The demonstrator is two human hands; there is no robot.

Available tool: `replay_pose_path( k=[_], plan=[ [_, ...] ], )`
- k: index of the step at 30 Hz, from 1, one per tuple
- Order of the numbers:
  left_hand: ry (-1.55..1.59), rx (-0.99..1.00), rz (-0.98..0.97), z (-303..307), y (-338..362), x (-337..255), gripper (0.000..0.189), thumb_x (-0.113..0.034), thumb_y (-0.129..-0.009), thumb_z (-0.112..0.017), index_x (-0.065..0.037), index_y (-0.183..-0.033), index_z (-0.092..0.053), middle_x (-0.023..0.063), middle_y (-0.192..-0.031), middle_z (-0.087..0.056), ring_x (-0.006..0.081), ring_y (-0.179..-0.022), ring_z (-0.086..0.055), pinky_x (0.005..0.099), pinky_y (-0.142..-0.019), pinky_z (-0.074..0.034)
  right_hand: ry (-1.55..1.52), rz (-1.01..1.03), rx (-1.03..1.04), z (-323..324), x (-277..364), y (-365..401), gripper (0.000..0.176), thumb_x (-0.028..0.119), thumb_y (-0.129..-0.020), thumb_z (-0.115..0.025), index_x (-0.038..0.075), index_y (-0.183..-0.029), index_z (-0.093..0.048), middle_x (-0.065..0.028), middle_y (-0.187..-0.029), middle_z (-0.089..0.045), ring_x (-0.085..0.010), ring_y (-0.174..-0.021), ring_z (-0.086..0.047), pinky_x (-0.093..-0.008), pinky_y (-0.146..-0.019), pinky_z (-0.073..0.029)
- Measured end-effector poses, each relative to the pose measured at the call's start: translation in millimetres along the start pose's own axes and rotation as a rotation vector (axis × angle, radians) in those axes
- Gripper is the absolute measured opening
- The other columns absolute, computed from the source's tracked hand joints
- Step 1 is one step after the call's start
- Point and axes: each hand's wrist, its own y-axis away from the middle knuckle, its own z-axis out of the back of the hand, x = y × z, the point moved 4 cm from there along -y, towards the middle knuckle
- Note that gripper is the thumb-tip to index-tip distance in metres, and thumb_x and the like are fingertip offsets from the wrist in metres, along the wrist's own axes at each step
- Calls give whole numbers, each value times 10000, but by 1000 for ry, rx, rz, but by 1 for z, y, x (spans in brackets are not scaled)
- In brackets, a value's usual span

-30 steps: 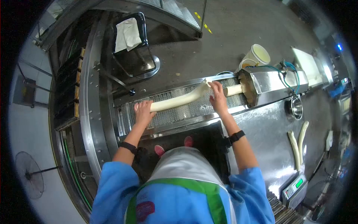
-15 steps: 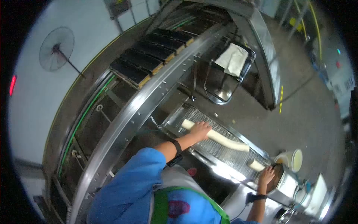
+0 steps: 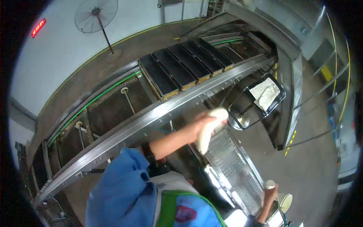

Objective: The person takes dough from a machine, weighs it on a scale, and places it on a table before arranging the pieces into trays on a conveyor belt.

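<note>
My left hand (image 3: 198,125) is closed around a pale dough roll (image 3: 204,140), lifted above the upper end of the metal mesh belt (image 3: 236,164). The roll bends over in my grip, with one end hanging down. Lower right, beside the belt's edge, my right hand (image 3: 270,193) is closed on a short dough piece (image 3: 269,184). Its fingers are partly hidden and small in view.
A curved metal conveyor (image 3: 151,115) crosses in front, carrying several black lidded pans (image 3: 181,64). Beyond the belt stands a stool (image 3: 283,92) with a pale cloth (image 3: 265,92) on it. A pale bucket (image 3: 286,203) is at lower right; a fan (image 3: 96,13) stands by the wall.
The long dough roll lay on the mesh belt; my left hand has raised it off, and it is now bent. My right hand has taken up the short piece. The view has turned.
</note>
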Motion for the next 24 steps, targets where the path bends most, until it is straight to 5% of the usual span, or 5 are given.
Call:
replay_pose_path(
  k=[2,11,15,21,24],
  plan=[
    [-13,165,-200,12,13,-61,482,-238,-793,-456,-14,-1214,-384,146,-1093,-548,105,-576,-564,215,-473,-484,32,292,-336,-16,149,44,340,59,-781,-587,2,-1090,-456,-56,-982,-529,-163,-875,-516,-286,-788,-421],
    [166,-433,-424,206,4,-175,374,-274,-813,-487,-79,-1128,-439,65,-1016,-587,134,-662,-529,289,-602,-462,-479,528,-228,-173,475,61,363,65,-786,-598,-37,-1107,-461,-79,-986,-540,-137,-882,-515,-266,-786,-413],
    [343,-612,-110,296,2,-105,224,-146,-774,-548,-43,-963,-485,97,-898,-566,234,-902,-543,374,-833,-435,-412,666,-164,-310,536,61,301,70,-756,-618,-6,-1033,-529,-74,-949,-563,-153,-879,-528,-257,-798,-398],
    [103,-920,-168,306,30,-106,745,-13,-752,-538,-240,-1342,-144,137,-1096,-471,275,-898,-520,418,-740,-465,33,841,222,-574,463,20,558,35,-618,-690,-14,-1111,-432,-185,-1073,-475,-350,-985,-456,-387,-880,-360],
    [-169,-913,-192,367,18,-92,762,55,-687,-545,-240,-1328,-256,207,-1241,-318,329,-1051,-444,385,-851,-414,32,667,563,-601,443,47,395,52,-671,-651,64,-1041,-514,-165,-996,-499,-331,-945,-474,-389,-817,-378]
  ],
)
